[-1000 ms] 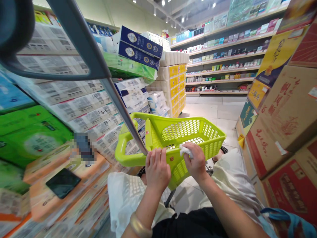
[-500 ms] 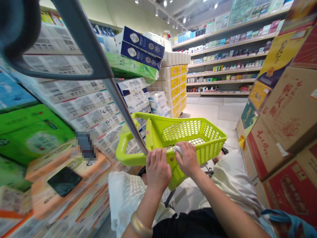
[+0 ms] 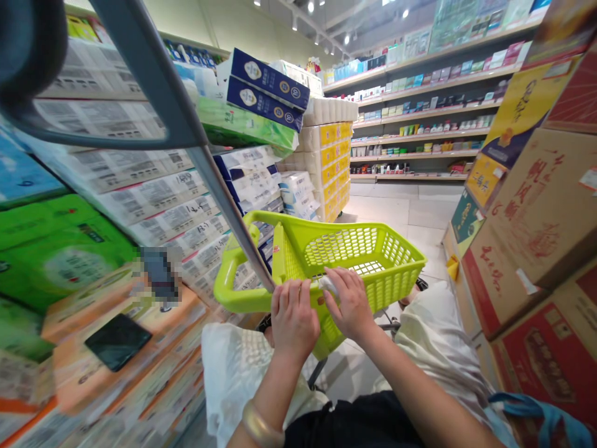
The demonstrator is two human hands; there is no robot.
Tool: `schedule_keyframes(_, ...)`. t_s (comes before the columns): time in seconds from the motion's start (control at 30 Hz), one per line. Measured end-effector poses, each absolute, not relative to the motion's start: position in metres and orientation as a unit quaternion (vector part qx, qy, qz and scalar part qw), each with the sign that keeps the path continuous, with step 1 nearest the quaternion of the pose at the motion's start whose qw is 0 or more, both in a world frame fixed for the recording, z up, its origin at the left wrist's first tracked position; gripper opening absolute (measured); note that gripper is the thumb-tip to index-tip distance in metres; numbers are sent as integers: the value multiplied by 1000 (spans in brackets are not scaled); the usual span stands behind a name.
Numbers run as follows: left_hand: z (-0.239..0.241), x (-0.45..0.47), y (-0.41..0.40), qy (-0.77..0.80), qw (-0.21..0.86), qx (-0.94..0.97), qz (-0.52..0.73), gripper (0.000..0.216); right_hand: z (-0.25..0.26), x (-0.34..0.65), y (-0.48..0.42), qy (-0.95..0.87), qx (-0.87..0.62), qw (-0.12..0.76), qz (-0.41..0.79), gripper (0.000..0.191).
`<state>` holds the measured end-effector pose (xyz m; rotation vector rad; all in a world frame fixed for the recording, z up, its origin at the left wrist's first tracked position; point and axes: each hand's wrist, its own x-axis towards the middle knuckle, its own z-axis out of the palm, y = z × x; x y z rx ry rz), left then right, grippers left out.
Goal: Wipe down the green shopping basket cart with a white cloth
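Observation:
A lime-green shopping cart basket (image 3: 396, 270) with latticed walls stands in front of my knees. My left hand (image 3: 295, 314) is closed over its near rim, fingers curled inward, right beside the foot of a grey metal pole (image 3: 233, 214). The pole slants up to a large grey loop handle (image 3: 181, 118) at the upper left. My right hand (image 3: 349, 305) is closed on a white wipe (image 3: 328, 285), pressed against the same rim a little to the right. The wipe is mostly hidden under the fingers.
At left are stacked tissue packs (image 3: 172, 205), with a dark phone (image 3: 117, 341) lying on an orange pack (image 3: 84, 367). Cardboard cartons (image 3: 545, 205) are piled close on the right. Product shelves (image 3: 420, 124) line the back, beyond the tiled floor (image 3: 396, 208).
My right hand has shifted slightly left along the rim with the wipe. My left hand keeps its place on the rim. The whole view has drifted a little.

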<state>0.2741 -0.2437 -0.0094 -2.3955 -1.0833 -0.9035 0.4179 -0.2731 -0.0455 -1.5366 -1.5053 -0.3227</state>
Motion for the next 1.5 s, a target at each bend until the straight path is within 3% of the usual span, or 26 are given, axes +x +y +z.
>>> schedule_keyframes(0.27, -13, 273, -240, -373, 182, -847, -333, 50, -35, 455, -277, -561, -625, 519, -160, 27)
schedule_keyframes(0.53, -14, 272, -239, -375, 180, -847, -332, 50, -20, 438, -271, -614, -650, 424, -145, 14)
schedule_keyframes(0.87, -15, 272, -239, -377, 186, -838, -346, 44, -32, 420, -266, -677, -580, 442, -103, 31)
schedule_keyframes(1.13, -12, 266, -236, -367, 186, -848, -334, 43, -37, 415, -266, -632, -597, 474, -141, 15)
schedule_keyframes(1.5, -13, 268, -235, -382, 194, -834, -347, 40, -40, 407, -251, -604, -609, 497, -131, 21)
